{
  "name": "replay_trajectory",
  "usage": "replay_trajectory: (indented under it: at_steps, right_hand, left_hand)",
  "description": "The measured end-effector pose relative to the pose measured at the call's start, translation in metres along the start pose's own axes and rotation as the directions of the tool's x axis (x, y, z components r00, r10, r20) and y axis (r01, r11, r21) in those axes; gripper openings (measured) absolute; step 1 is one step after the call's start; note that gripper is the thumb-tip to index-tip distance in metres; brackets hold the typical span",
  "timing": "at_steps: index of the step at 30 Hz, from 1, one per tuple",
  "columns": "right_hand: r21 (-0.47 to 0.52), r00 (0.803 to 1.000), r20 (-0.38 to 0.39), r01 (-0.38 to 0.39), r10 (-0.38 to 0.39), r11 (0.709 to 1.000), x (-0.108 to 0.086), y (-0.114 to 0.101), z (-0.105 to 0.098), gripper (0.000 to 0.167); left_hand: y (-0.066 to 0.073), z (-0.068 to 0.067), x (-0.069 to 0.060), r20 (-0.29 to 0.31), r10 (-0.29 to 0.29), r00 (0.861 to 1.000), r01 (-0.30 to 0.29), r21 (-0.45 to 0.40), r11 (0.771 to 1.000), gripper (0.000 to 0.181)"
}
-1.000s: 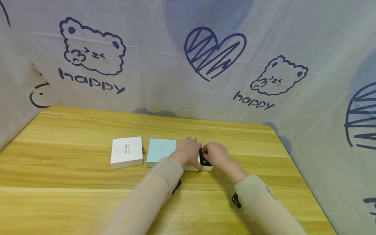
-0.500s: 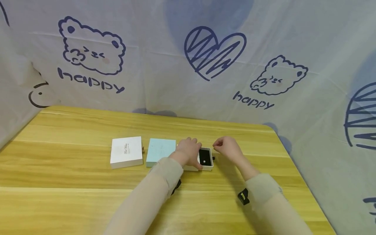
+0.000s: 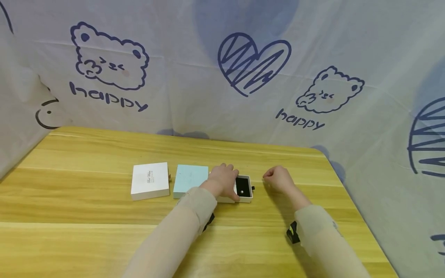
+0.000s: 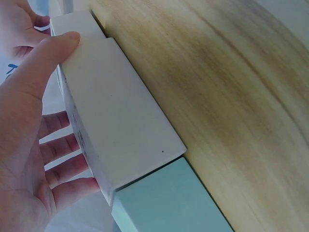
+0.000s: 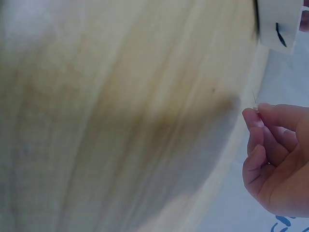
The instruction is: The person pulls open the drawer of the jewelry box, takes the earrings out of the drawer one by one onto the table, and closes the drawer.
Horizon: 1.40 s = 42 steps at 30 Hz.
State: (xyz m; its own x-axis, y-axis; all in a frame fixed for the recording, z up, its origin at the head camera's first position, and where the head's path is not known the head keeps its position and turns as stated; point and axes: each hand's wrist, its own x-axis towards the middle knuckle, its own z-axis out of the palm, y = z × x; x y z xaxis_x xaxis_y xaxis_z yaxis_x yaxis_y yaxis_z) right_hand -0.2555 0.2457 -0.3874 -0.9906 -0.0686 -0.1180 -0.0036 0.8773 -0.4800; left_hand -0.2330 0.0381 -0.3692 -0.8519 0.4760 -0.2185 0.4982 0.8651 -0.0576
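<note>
My left hand (image 3: 224, 179) grips a small white drawer box (image 4: 116, 111), thumb on the near side and fingers along the far side. The box's drawer (image 3: 243, 200) is slid out to the right. A white pearl stud (image 3: 242, 192) sits on its black lining (image 3: 244, 182). To the right of the box, my right hand (image 3: 279, 179) is raised over the table. Between its thumb and index fingertip it pinches a tiny earring (image 5: 255, 108), whose thin pin points up in the right wrist view; the fingertips mostly hide its head.
A light blue box (image 3: 190, 179) stands directly left of the gripped box. Farther left is a larger white box (image 3: 149, 179) with printed lettering. All rest on a wooden table (image 3: 87, 216), with a patterned cloth (image 3: 191, 77) hanging behind.
My right hand has lifted away from the drawer and moved right, pinching the earring. The drawer's inside and black pull tab came into view. My left hand has stayed on the box.
</note>
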Motion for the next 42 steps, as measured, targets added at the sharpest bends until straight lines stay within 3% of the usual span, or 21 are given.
replay_trajectory:
  at_steps: [6, 15, 32, 42]
  right_hand:
    - [-0.026, 1.000, 0.001, -0.028, 0.028, 0.999, 0.003, 0.002, 0.005, 0.017]
    - [-0.062, 1.000, -0.011, -0.007, 0.007, 0.998, 0.006, 0.006, 0.009, 0.017]
    - [-0.080, 1.000, -0.005, -0.026, 0.026, 0.996, 0.002, -0.001, 0.002, 0.022]
    - [-0.110, 0.996, 0.022, 0.090, -0.088, 0.990, -0.009, -0.033, -0.005, 0.020]
  left_hand:
    - [0.001, 0.000, 0.000, -0.005, 0.001, 1.000, -0.001, -0.011, 1.000, 0.083]
    - [0.000, 0.001, 0.000, -0.003, -0.001, 1.000, 0.001, -0.005, 1.000, 0.084]
    - [0.000, 0.003, 0.001, -0.004, -0.001, 1.000, 0.001, -0.016, 1.000, 0.083]
    - [0.000, 0.001, 0.001, 0.003, -0.003, 1.000, 0.003, -0.016, 1.000, 0.083]
